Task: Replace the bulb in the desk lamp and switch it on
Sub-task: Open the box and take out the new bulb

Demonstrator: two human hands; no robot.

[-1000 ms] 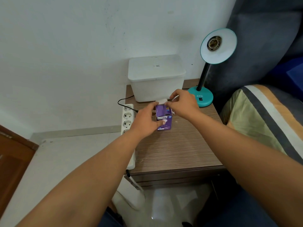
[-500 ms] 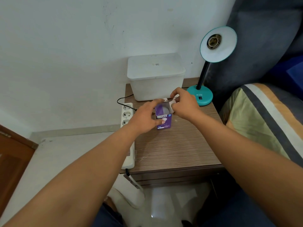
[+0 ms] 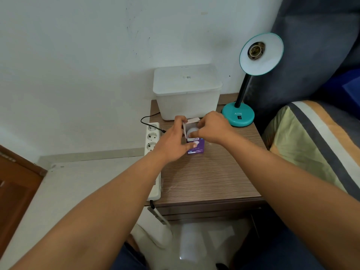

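A small purple bulb box (image 3: 196,146) stands upright on the wooden bedside table (image 3: 206,180), its top flaps open. My left hand (image 3: 172,142) grips the box from its left side. The white bulb (image 3: 191,131) shows in the box's open top, and the fingertips of my right hand (image 3: 213,127) pinch its dome. At the table's back right stands the teal desk lamp (image 3: 238,115); its shade (image 3: 262,53) faces me with a bare brass socket (image 3: 255,50). A rocker switch (image 3: 239,117) sits on the lamp's base.
A white lidded plastic bin (image 3: 187,92) stands against the wall behind the box. A white power strip (image 3: 153,152) lies along the table's left edge with a black plug in it. A bed with a striped pillow (image 3: 315,145) lies to the right.
The box's top flaps have come open and the white bulb now shows inside. My right hand's fingers have moved from the flap down onto the bulb. My left hand keeps its hold.
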